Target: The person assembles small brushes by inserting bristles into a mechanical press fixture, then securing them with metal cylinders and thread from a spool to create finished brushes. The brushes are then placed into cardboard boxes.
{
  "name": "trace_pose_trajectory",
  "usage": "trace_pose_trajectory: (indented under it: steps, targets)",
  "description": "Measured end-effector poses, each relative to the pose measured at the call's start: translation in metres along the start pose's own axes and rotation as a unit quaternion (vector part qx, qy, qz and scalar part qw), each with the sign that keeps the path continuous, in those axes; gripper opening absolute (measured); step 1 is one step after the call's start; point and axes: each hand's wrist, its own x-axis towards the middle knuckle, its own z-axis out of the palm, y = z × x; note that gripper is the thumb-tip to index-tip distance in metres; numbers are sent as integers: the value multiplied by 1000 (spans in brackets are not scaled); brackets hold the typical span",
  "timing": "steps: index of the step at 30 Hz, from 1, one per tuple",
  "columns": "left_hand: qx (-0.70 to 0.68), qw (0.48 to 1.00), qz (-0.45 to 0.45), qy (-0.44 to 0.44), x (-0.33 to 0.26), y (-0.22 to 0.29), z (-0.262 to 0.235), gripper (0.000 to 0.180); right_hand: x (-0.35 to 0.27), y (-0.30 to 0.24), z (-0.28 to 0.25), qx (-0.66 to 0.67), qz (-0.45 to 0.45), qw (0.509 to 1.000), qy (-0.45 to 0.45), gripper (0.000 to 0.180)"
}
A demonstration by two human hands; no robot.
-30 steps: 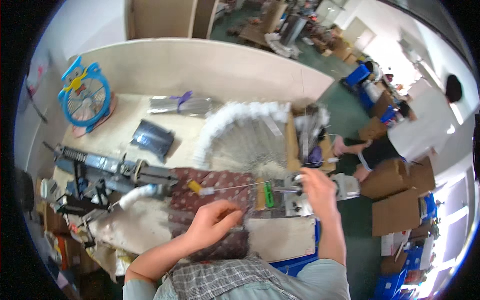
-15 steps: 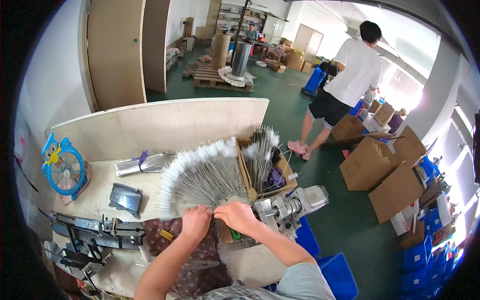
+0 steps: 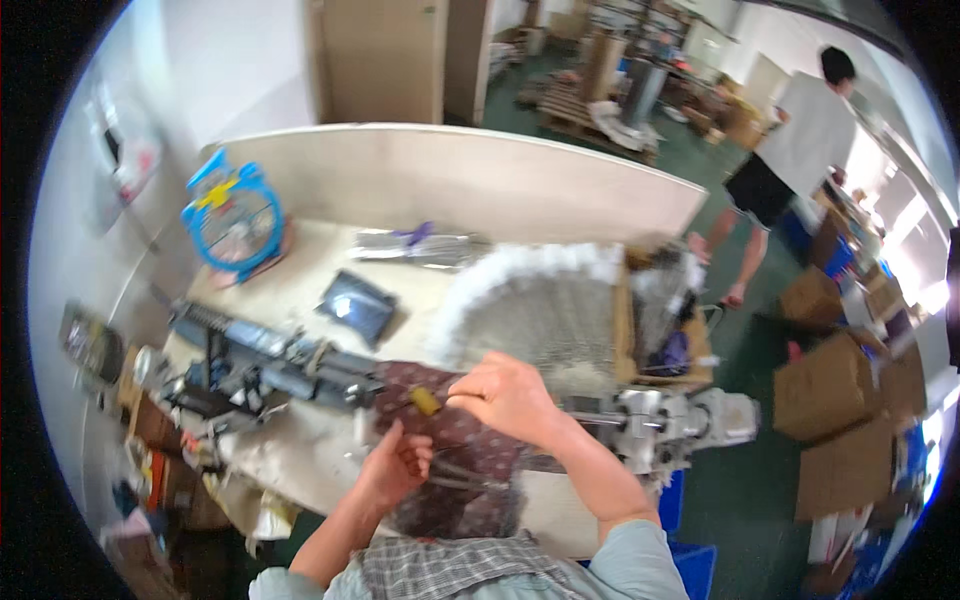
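My right hand is raised over the brown dotted cloth, fingertips pinched together; what they hold, if anything, is too blurred to make out. Lower and to its left, my left hand has loosely curled fingers, thumb apart, and seems to hold nothing. A small yellow piece lies on the cloth between the hands. Beyond them spreads a fan of thin metal wires with white tufted ends. Some thin wire-like strands lie on the cloth near my left hand.
A metal machine stands at the table's right, below a cardboard box of wires. To the left are a dark rail fixture, a dark packet, a wire bundle and a blue fan. A person stands far right.
The view has swung left. My hands, together at the fan's near edge before, have separated; the left is now lower over the cloth, the right beside the yellow piece.
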Motion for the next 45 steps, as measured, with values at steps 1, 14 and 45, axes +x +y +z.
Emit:
trace_pose_trajectory:
  steps: [1, 14, 45]
  targets:
    - [-14, 1000, 12, 16, 2, 8, -13, 45, 10, -5, 10, 4, 8, 1000, -5, 11]
    - [254, 933, 253, 31, -26, 41, -4, 41, 48, -39, 68, -70, 40, 996, -23, 9]
    - [-27, 952, 255, 169, -22, 60, -144, 38, -5, -5, 93, -85, 70, 993, -41, 20]
